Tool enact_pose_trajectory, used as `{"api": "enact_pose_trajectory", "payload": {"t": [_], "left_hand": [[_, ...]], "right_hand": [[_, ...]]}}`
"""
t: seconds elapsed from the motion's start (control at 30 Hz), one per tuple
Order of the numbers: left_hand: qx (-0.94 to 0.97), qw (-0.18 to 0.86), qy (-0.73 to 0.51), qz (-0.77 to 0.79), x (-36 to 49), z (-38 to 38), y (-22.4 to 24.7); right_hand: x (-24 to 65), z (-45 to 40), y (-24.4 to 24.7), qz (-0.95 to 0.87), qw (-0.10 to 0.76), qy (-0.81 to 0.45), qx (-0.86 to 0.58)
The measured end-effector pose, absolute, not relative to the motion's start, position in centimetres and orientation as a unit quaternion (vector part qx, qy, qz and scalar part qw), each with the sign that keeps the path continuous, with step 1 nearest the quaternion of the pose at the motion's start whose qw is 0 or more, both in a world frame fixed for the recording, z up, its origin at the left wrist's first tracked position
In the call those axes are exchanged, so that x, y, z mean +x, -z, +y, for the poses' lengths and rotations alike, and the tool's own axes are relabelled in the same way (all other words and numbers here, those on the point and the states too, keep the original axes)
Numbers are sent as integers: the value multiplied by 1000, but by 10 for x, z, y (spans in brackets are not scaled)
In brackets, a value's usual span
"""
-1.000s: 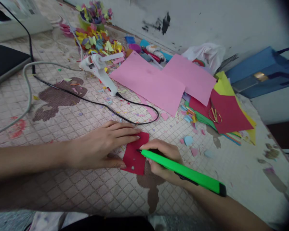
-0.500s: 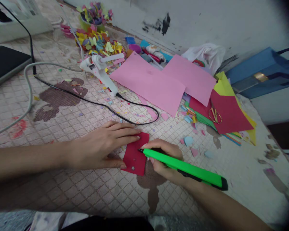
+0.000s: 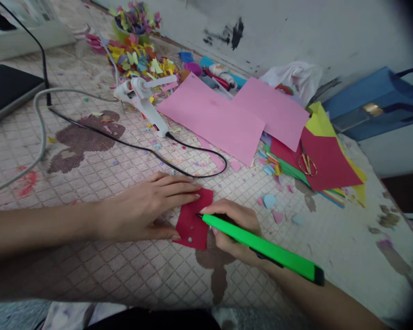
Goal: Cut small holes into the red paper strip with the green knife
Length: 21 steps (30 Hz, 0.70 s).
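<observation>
A small piece of red paper point(image 3: 200, 233) with small holes near its lower end lies on the quilted tablecloth. My left hand point(image 3: 154, 208) rests flat over its left edge, fingers stretched out and thumb near the lower corner. From the right, my right hand point(image 3: 237, 224) is closed round a green utility knife point(image 3: 268, 247) with a black end and a black slider. Its dark tip meets the red paper around the middle, though how deep it goes cannot be seen. The knife's body slants down to the right above my forearm.
A white hot glue gun point(image 3: 146, 105) with a looping black cord lies beyond my left hand. Pink sheets point(image 3: 213, 117) and small gold scissors point(image 3: 307, 164) on coloured paper are farther right. Paper cutouts point(image 3: 141, 62) heap at the back, and scraps point(image 3: 269, 200) are scattered about.
The knife's rear end has dipped lower, and its tip has shifted slightly left on the red paper. My left hand and the paper have stayed in place.
</observation>
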<state>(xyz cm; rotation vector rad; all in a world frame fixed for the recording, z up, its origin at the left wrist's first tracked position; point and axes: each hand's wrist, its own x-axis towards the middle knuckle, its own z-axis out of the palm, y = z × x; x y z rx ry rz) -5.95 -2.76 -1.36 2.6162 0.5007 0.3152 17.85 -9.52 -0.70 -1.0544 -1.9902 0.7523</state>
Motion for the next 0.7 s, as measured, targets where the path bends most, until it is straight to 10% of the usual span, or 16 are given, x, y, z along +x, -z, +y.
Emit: {"api": "enact_pose_trajectory", "payload": {"t": [0.7], "left_hand": [[953, 217, -113, 180, -60, -28, 15]], "right_hand": [[179, -94, 7, -771, 373, -300, -419]]}}
